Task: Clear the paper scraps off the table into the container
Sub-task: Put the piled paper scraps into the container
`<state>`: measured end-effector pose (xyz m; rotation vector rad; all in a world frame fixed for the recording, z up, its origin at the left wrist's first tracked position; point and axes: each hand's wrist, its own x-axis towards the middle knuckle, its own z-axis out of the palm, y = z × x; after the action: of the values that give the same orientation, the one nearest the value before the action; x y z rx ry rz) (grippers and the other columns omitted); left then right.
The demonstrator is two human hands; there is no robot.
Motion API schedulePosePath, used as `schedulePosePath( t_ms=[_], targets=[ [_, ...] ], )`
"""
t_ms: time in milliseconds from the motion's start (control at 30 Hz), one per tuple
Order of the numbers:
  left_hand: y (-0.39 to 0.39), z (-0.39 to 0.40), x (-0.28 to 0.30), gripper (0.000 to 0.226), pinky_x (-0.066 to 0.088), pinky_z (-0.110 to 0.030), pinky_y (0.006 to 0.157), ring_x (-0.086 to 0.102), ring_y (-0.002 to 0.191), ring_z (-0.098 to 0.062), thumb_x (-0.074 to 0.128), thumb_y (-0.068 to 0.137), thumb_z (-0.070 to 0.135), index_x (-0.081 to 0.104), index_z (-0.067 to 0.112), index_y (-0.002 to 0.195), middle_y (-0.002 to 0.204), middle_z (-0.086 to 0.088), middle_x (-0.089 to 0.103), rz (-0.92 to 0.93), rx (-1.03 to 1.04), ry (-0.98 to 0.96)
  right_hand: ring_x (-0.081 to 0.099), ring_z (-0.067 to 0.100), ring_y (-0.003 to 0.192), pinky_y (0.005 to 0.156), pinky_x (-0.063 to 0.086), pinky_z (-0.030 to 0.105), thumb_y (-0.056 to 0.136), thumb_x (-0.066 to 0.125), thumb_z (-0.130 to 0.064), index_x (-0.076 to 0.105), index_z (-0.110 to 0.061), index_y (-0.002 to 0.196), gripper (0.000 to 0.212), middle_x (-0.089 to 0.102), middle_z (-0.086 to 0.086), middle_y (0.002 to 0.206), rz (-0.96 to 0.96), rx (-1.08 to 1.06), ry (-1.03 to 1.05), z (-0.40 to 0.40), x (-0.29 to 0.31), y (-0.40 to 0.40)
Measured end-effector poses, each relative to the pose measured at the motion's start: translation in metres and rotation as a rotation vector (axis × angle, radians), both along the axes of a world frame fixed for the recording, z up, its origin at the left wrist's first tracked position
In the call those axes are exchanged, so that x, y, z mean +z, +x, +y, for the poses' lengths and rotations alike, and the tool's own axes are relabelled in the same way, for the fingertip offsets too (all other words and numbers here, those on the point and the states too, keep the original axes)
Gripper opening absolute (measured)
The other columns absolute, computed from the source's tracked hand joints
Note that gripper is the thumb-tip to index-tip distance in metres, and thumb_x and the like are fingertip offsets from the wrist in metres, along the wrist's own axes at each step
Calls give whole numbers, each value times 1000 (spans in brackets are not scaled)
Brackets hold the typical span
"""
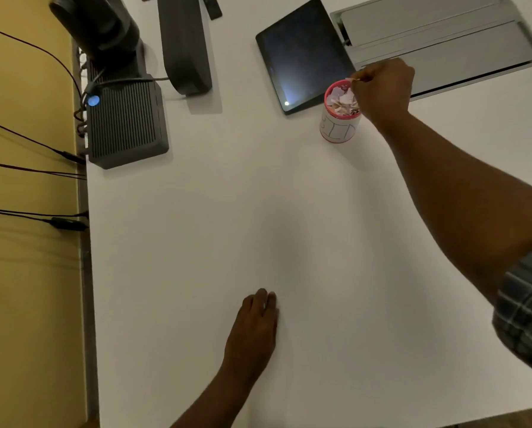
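A small round container (pixel 339 126), white with a pink rim and handwritten letters on its side, stands on the white table (pixel 215 211) at the far right. Several torn paper scraps (pixel 342 100) fill it to the top. My right hand (pixel 382 88) hovers just over its right rim, fingertips pinched on a small paper scrap (pixel 352 79). My left hand (pixel 254 325) lies flat on the table near the front, fingers together, holding nothing. No loose scraps show on the tabletop.
A dark tablet (pixel 301 54) lies just behind and left of the container. A grey recessed cable hatch (pixel 444 47) sits at the back right. A black ribbed box (pixel 125 122), dark stands and cables crowd the back left edge beside a yellow wall.
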<state>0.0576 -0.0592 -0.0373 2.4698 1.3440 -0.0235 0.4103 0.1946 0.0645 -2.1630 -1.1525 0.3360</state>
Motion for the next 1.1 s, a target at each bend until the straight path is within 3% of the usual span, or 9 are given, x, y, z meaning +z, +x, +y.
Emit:
schedulePosePath(
  t_ms=[100, 200, 333, 467, 600, 700, 833, 967, 1100],
  targets=[
    [-4, -13, -3, 49, 56, -33, 86, 53, 106, -26, 73, 74, -2, 60, -1, 121, 119, -16, 59, 11, -40, 6, 66, 27, 96, 86, 49, 28, 89, 65, -28, 65, -2, 108, 32, 68, 17, 104, -108, 81, -210, 12, -6, 2],
    [-7, -17, -2, 62, 55, -27, 85, 51, 105, -23, 78, 61, -10, 61, -1, 119, 115, -13, 61, -3, -16, -31, 60, 35, 108, 96, 45, 38, 86, 69, -30, 53, 1, 125, 52, 61, 20, 118, -187, 135, -371, 20, -10, -1],
    [-5, -12, -1, 54, 56, -21, 76, 53, 96, -18, 81, 60, -8, 65, 0, 111, 103, -6, 65, -58, 2, -25, 54, 40, 114, 98, 42, 42, 90, 65, -20, 45, 5, 130, 52, 56, 25, 122, -333, 255, -534, 28, -10, -8],
    [-2, -4, 5, 32, 55, -25, 76, 59, 93, -16, 74, 78, 2, 65, 5, 108, 102, -1, 64, -97, 128, -100, 57, 40, 105, 92, 46, 42, 93, 59, -15, 50, 10, 122, 40, 58, 27, 108, -385, 301, -617, 40, -10, -11],
    [2, 2, -3, 32, 56, -26, 62, 64, 80, -18, 82, 64, 0, 72, 7, 93, 90, 0, 68, -103, 122, -70, 58, 42, 102, 87, 47, 42, 93, 54, -8, 53, 11, 117, 31, 59, 27, 107, -427, 383, -651, 46, -10, -9],
    [5, 6, -4, 26, 55, -25, 58, 65, 75, -19, 83, 62, 2, 72, 10, 84, 83, 0, 68, -94, 148, -77, 56, 42, 106, 94, 47, 44, 92, 56, -6, 49, 11, 122, 35, 57, 28, 112, -440, 395, -700, 49, -5, -12],
    [10, 16, -2, 19, 50, -23, 54, 61, 66, -17, 79, 66, 5, 65, 13, 74, 73, 1, 63, -118, 176, -54, 58, 41, 101, 89, 47, 44, 90, 61, -10, 51, 9, 120, 38, 58, 27, 106, -428, 373, -679, 48, -3, -11],
    [17, 33, 19, 12, 44, -5, 64, 59, 62, 1, 73, 70, 6, 71, 18, 71, 69, 8, 68, -345, 676, -248, 59, 36, 87, 80, 48, 38, 84, 71, -15, 56, 7, 113, 39, 56, 21, 90, -376, 272, -516, 37, -3, -9],
    [6, 57, 33, 14, 55, -21, 68, 66, 66, -11, 75, 70, 4, 74, 18, 69, 69, 2, 72, -592, 1151, -637, 63, 37, 99, 89, 49, 38, 89, 66, -23, 60, 6, 113, 38, 64, 25, 107, -299, 139, -315, 15, -3, -9]
  ],
)
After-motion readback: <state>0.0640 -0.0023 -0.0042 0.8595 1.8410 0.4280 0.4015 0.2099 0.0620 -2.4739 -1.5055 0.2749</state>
